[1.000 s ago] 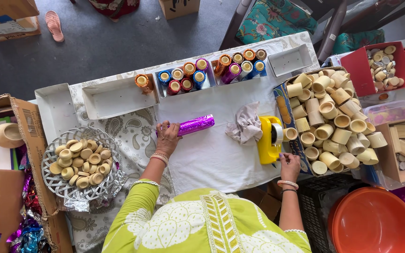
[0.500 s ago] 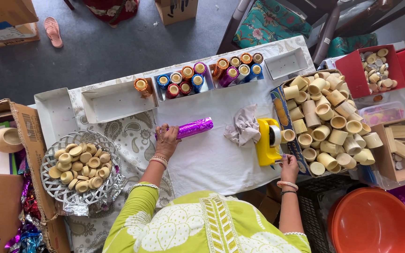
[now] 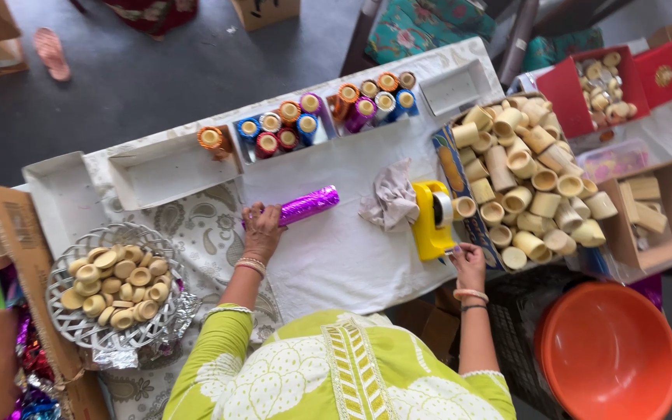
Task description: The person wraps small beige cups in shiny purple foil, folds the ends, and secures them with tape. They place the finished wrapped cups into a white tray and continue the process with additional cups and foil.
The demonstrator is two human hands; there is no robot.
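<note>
Left hand [image 3: 260, 231] presses fingers-down on the near end of a purple foil-wrapped tube [image 3: 305, 206]; right hand [image 3: 467, 257] pinches the free tape end at the yellow tape dispenser [image 3: 432, 220].

Tube lies flat on the white table cover [image 3: 336, 257], angled up toward the right, well apart from the dispenser; a crumpled grey cloth [image 3: 390, 201] sits between them. Right fingertips are closed together at the dispenser's near edge; tape strip itself too small to make out. Judgement: keep the left palm firm so the foil seam stays shut, draw tape straight and taut, tear cleanly. Beyond: tray of bare cardboard tubes [image 3: 526, 179] at right, row of finished foil-wrapped tubes [image 3: 309, 117] behind, silver mesh basket of round caps [image 3: 110, 292] at left.
</note>
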